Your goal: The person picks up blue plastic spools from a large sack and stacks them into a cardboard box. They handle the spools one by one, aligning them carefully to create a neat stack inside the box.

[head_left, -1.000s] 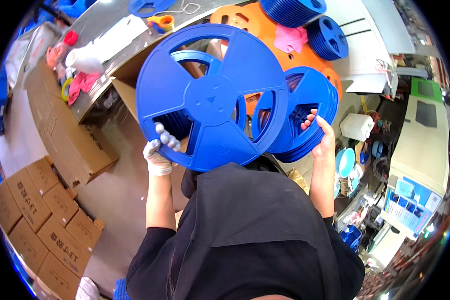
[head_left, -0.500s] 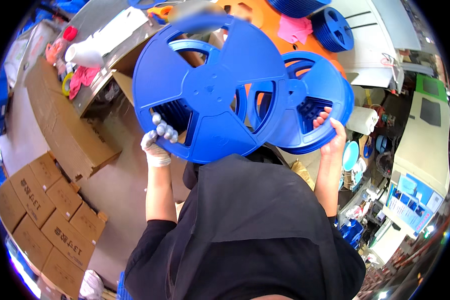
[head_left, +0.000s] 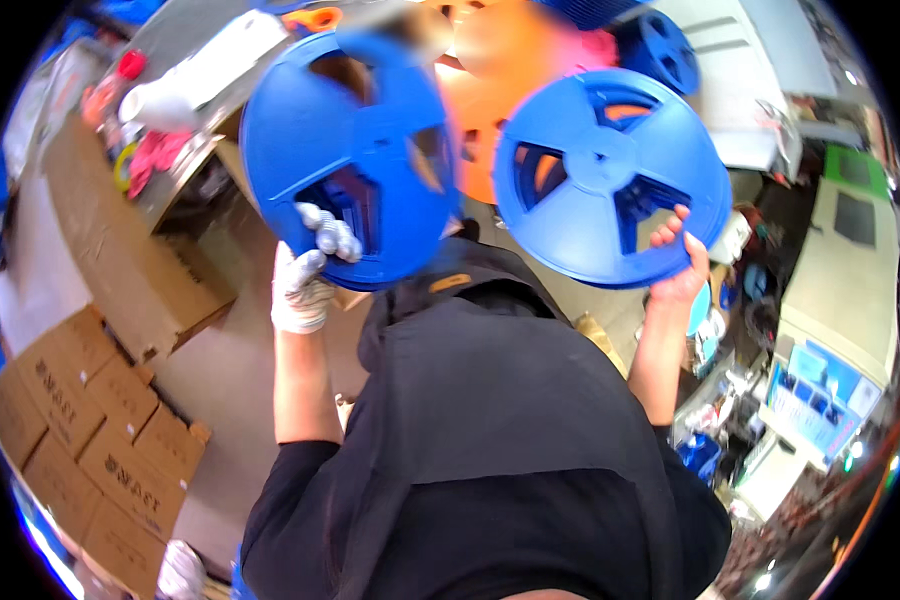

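Observation:
My left hand (head_left: 308, 270), in a pale glove, is closed on the lower left rim of a blue plastic reel (head_left: 375, 150). Its fingers curl through a cutout, and the reel is tilted. More blue layers show through the openings, though I cannot tell how many reels are there. Bare-skinned, my right hand (head_left: 682, 262) grips the lower right edge of another blue reel (head_left: 602, 160) with its fingers through a cutout. Further blue layers sit behind this one too. The two held groups are apart, with a gap between them.
Beyond the reels lies an orange surface (head_left: 500, 65) with a stack of blue reels (head_left: 658, 52) at its far right. Cardboard cartons (head_left: 65, 400) are piled on the left, near a long cardboard box (head_left: 135, 255). A beige machine (head_left: 840, 270) stands right.
The reels overlapped before and now are separated. Those in my left hand have moved slightly left and turned more edge-on; those in my right hand have moved right and face me more.

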`<state>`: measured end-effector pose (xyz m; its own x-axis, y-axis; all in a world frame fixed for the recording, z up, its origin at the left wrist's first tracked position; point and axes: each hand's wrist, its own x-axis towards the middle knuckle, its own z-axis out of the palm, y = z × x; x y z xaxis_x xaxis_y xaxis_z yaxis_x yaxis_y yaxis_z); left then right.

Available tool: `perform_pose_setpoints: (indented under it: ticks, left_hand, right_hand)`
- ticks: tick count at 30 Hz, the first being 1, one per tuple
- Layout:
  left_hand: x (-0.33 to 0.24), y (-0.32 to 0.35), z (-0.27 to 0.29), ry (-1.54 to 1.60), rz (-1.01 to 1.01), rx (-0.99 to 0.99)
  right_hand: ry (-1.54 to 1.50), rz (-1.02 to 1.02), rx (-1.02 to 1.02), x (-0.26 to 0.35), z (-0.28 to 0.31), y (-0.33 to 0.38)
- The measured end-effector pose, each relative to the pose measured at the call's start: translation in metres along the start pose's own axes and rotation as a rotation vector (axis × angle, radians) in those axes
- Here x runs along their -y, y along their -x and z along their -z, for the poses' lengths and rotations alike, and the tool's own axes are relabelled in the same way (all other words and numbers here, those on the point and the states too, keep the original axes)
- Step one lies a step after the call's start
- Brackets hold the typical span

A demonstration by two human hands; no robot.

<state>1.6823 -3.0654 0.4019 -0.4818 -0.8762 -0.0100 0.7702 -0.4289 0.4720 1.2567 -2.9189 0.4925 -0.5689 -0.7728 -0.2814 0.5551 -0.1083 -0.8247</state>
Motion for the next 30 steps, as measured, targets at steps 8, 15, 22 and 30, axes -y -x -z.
perform_pose_setpoints:
  ticks: [8,15,22,30]
  left_hand:
    - [0.038,-0.018,0.010,-0.566,-0.043,-0.440]
    - [0.073,0.012,0.015,-0.751,-0.261,-0.357]
    - [0.093,-0.007,0.004,-1.032,-0.369,-0.053]
    - [0.085,-0.028,-0.019,-1.609,-0.647,0.482]
  right_hand:
    - [-0.204,-0.022,0.121,-0.003,-0.006,0.003]
    - [-0.517,-0.181,0.354,-0.014,-0.010,0.000]
    - [-0.490,-0.276,0.366,-0.004,-0.026,-0.014]
    - [-0.369,-0.354,0.340,0.013,-0.054,-0.032]
